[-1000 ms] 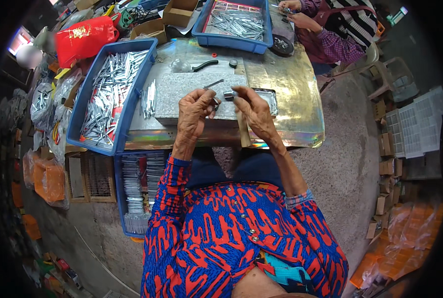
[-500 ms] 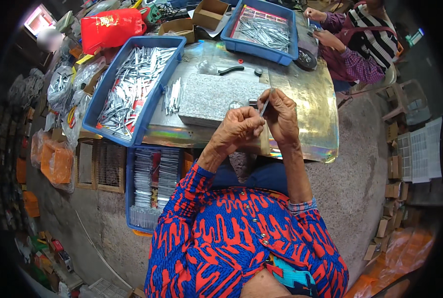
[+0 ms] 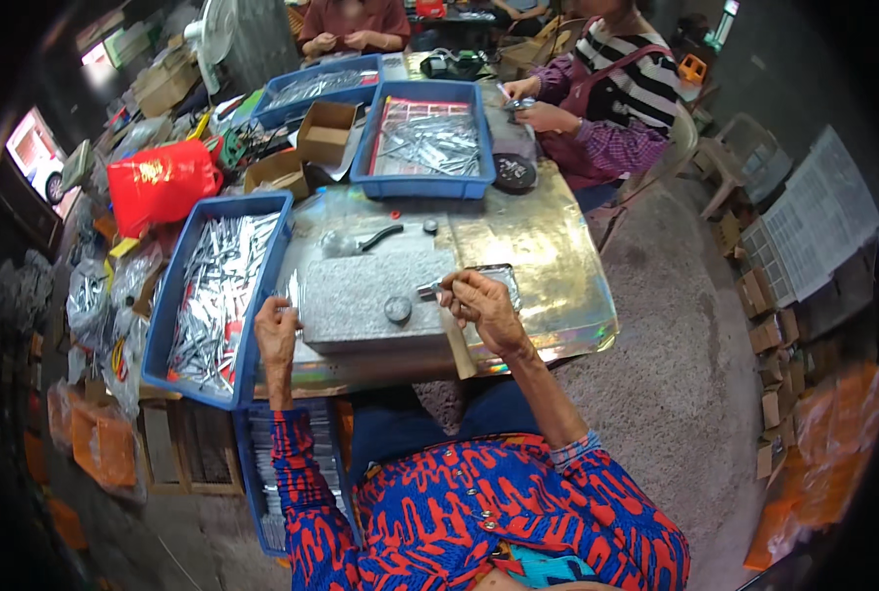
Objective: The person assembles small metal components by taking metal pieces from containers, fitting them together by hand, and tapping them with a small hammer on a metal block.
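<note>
My left hand (image 3: pixel 277 333) is at the left side of a grey stone block (image 3: pixel 351 276), fingers curled together beside a small pile of thin metal pieces (image 3: pixel 295 286). What they pinch is too small to make out. My right hand (image 3: pixel 487 307) hovers over the block's right end, fingers bent and thumb close to the index finger. Beneath it lies a hammer (image 3: pixel 458 347), its wooden handle toward me and its metal head at my fingertips. Whether anything is between those fingers is unclear. On the block sits a round metal piece (image 3: pixel 398 309).
A blue tray (image 3: pixel 287 236) of silvery metal pieces stands left; another blue tray (image 3: pixel 360 182) is farther back. Black-handled pliers (image 3: pixel 381 236) lie behind the block. A small dark tray (image 3: pixel 503 276) is beyond my right hand. A co-worker (image 3: pixel 607 108) sits at the far right.
My hands have parted from where they met around a thin metal piece. The left went to the pile left of the block, the right to the hammer. The view has tilted up.
</note>
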Demonstrator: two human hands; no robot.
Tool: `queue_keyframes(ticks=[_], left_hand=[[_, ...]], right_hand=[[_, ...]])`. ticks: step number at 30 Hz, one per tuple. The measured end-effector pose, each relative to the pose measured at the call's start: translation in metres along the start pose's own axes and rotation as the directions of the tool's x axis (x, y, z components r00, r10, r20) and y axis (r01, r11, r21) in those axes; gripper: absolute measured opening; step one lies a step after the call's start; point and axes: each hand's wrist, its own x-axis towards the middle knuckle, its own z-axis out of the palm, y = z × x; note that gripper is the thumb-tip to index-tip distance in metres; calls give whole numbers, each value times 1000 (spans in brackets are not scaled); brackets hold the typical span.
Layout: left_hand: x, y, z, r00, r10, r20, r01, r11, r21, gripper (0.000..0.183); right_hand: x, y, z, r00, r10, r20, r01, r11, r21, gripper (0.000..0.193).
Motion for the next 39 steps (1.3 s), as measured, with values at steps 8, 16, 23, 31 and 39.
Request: queue_keyframes(ticks=[8,16,23,31,39], left_hand=[[20,-55,13,994,80,-76,-15,783,621,14],[19,-49,15,994,85,-73,-20,774,632,14],[15,-52,10,985,134,-107,-43,796,603,12],[15,-4,-24,888,386,-249,-302,899,317,8],[29,-112,-117,964,215,-156,-6,605,796,15]], right_hand=[[-8,6,-23,997,-17,-73,16,1000,-19,15],[-8,11,-28,996,10,-93,-12,1000,-23,15],[-8,19,-31,994,35,-99,-36,999,-7,15],[-12,19,-57,978,-26,-205,22,1000,-20,15],[-19,23,-82,938,-65,-340,68,998,-2,12]])
